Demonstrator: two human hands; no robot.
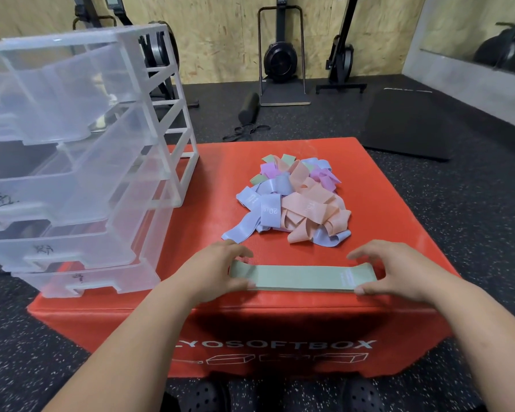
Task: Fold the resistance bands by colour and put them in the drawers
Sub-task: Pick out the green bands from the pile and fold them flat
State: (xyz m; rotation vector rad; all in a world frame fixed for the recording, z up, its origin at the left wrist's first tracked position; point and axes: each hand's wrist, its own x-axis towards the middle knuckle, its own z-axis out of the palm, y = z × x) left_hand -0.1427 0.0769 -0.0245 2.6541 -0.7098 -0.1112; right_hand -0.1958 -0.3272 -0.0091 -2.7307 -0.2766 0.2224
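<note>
Two hands work one green band [301,276] at the near edge of the red soft box [399,203]. The band lies flat and stretched out lengthwise, L to R, w/ a small white label near its R end. The left hand [217,269] grips the L end, fingers curled over the far edge, thumb on the near edge. The right hand [399,269] does the same at the R end, thumb tip on the near corner.

Farther back, approx. mid-box, sits a loose pile of bands [295,200]: peach, lilac-blue, pink-purple, plus a few green bits at the back. It's near the green band but not touching it.

On the L side of the box stands a clear plastic drawer unit [101,144], drawers pulled out in steps toward the person, the lower ones sticking out most. Black handwritten marks on some drawer fronts, too blurry to read.

Behind the box, on the speckled floor: a black mat [408,123], a black foam roller [248,107], and gym machines [280,55] against the board wall. Dark perforated shoes [205,396] show at the bottom.
</note>
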